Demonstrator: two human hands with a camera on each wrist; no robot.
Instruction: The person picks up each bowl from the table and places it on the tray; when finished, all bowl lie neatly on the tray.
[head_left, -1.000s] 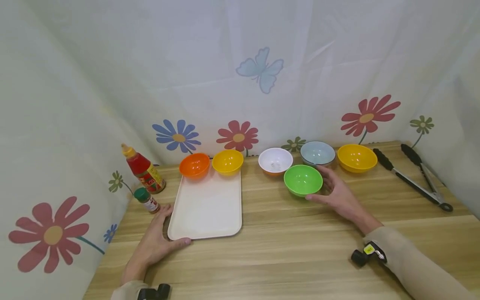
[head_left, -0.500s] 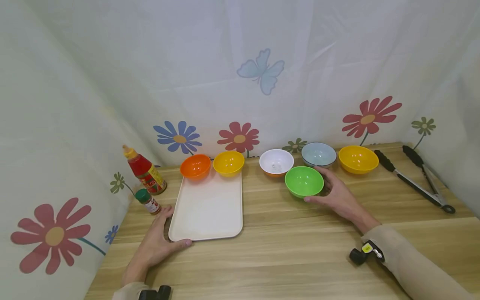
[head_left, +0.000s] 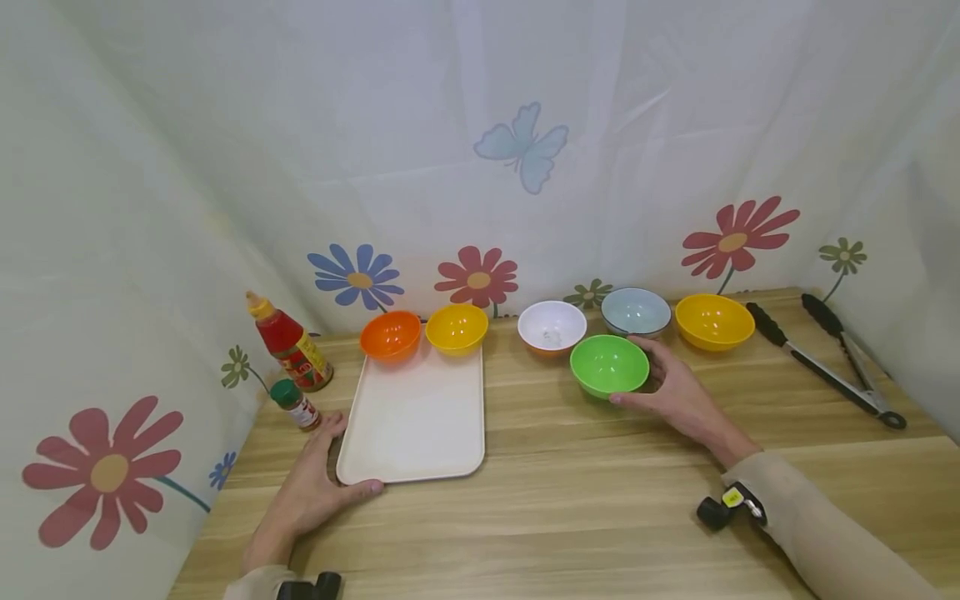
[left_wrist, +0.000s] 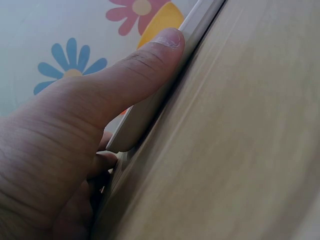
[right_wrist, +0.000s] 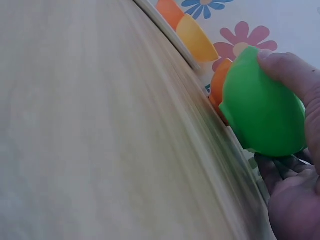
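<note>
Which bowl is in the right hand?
The green bowl: the only green one, set in front of the white bowl and blue bowl, with the right hand gripping its side.

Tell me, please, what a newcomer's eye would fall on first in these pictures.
Probably the bright green bowl right of centre, held in the right hand. Next might come the orange bowl and yellow bowl at the far end of the tray, whose near left corner the left hand touches. The red sauce bottle on the left of the table also stands out.
</note>
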